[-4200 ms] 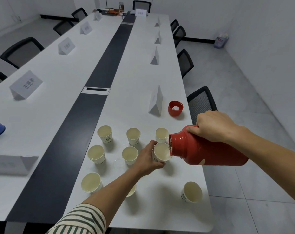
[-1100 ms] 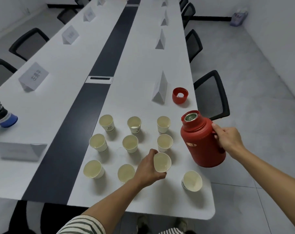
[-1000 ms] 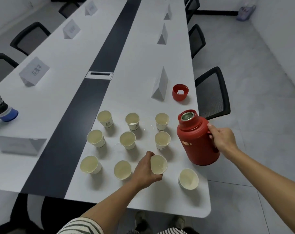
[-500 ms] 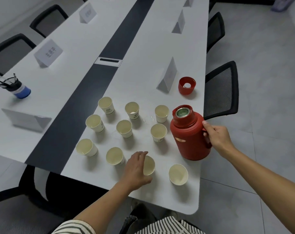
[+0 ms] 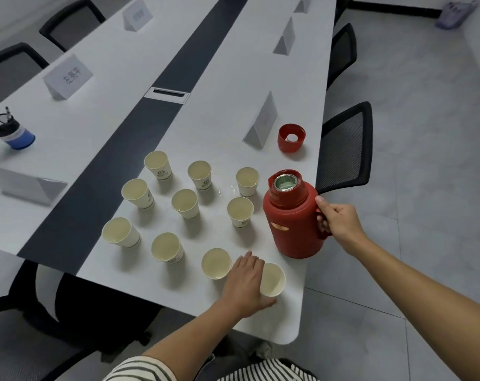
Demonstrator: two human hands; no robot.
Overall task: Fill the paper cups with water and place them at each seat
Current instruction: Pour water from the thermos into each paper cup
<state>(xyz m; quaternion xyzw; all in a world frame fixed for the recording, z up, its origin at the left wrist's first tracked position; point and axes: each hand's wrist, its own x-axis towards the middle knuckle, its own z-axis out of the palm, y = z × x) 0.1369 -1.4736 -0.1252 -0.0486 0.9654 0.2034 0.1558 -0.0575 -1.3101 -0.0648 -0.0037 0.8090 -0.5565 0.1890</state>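
Ten paper cups (image 5: 185,203) are grouped at the table's (image 5: 274,325) near right corner; none is placed at a seat. The near-edge cup (image 5: 274,280) is clasped by the left hand (image 5: 244,283). The upright flask (image 5: 293,224) is gripped at its handle by the right hand (image 5: 340,224). Fill levels cannot be told.

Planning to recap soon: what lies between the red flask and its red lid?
Head view: only bare white table lies between the red flask and the red lid.
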